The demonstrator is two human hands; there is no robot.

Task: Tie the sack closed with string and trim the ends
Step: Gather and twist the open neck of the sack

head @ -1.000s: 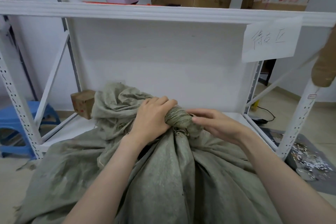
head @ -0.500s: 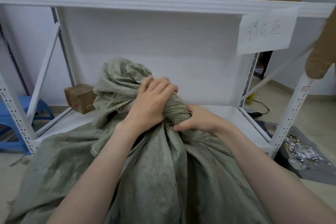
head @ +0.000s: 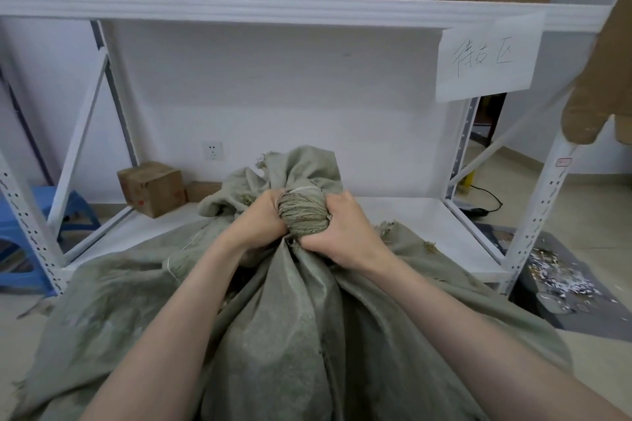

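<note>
Left hand (head: 260,220) and right hand (head: 345,232) clench the sack (head: 290,335) neck at 9 and 3 o'clock (string (head: 302,189) wrapped above); best keep gathers tight.

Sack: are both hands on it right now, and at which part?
Yes. The left hand and right hand both grip the sack at its gathered neck, one on each side, where string is already wound.

Coarse matt woven cloth sack (head: 294,335); smooth white painted metal shelf (head: 307,7).
</note>
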